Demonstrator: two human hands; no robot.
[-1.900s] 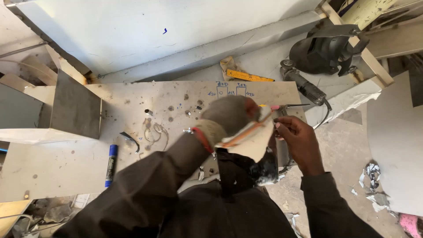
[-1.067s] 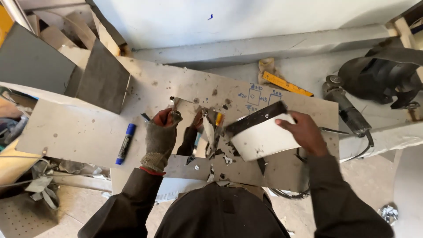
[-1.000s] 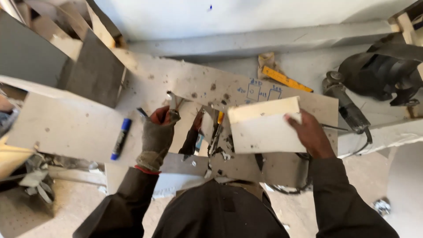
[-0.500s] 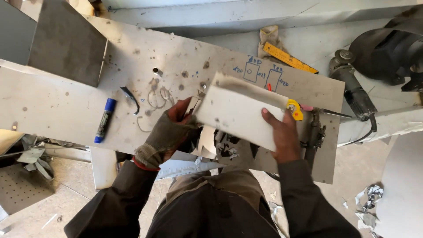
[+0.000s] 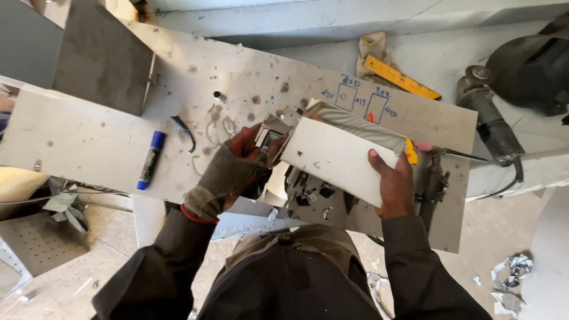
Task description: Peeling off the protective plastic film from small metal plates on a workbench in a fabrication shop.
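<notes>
Both my hands on a folded sheet-metal piece

My gloved left hand (image 5: 228, 172) grips the folded sheet-metal piece's (image 5: 338, 159) left end, my bare right hand (image 5: 392, 185) clasps its lower right edge, above the table (image 5: 89, 139) near a blue marker (image 5: 149, 161).

One head-worn camera looks steeply down from close above onto the table (image 5: 89, 142), the person's forearms and lap filling the lower frame.

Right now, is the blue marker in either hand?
No: the blue marker lies on the metal sheet, apart from the left hand.
</notes>
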